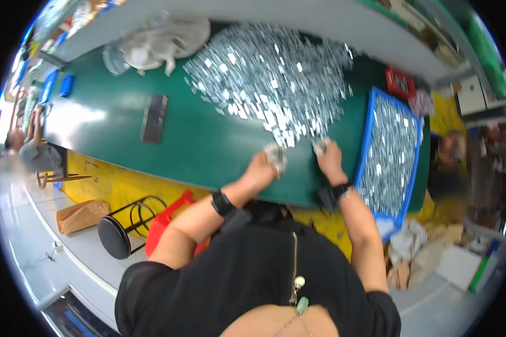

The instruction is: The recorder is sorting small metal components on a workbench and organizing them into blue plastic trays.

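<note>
Seen from the head camera, a person in a black top works at a green tabletop (208, 151), both bare forearms reaching over its near edge. A broad heap of small, shiny silvery pieces (275, 73) spreads across the far side of the table, narrowing to a tip near the hands. The left hand (262, 168) is curled just short of that tip, with whitish material about its fingers; the right hand (330, 158), fingers drawn in and similarly pale at the tips, is beside the heap's near right edge. Whether either hand grips a piece cannot be told at this size. To the right, a blue-rimmed tray (365, 140) lies filled with similar silvery pieces, a red container (400, 83) just beyond it. A dark rectangular block (154, 119) lies left of the heap, and a pale cloth bundle (171, 42) rests behind. A black round-topped stool (114, 237) lies tipped over at lower left.
</note>
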Tool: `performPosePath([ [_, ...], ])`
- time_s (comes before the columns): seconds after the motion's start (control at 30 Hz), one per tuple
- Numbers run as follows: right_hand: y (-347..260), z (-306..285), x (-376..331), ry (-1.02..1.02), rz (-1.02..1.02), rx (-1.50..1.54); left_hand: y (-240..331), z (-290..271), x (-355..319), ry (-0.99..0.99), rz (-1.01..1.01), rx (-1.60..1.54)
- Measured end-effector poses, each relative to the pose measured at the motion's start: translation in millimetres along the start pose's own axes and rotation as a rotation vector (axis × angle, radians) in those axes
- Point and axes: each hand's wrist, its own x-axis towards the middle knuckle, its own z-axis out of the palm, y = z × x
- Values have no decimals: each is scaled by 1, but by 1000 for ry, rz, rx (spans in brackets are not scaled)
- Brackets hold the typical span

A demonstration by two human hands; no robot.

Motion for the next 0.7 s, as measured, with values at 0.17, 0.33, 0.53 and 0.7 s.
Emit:
performPosePath([
  [0.17, -63, -37, -18, -335, 276, 720, -1, 0, -12, 4, -76, -34],
  [0.33, -133, -95, -42, -306, -132, 586, 5, 16, -22, -114, -86, -271],
  [0.53, -132, -148, -67, -254, -443, 429, 21, 51, -57, -265, 24, -129],
  [0.7, -109, -164, -91, -184, -517, 417, 15, 89, -87, -277, 62, -305],
])
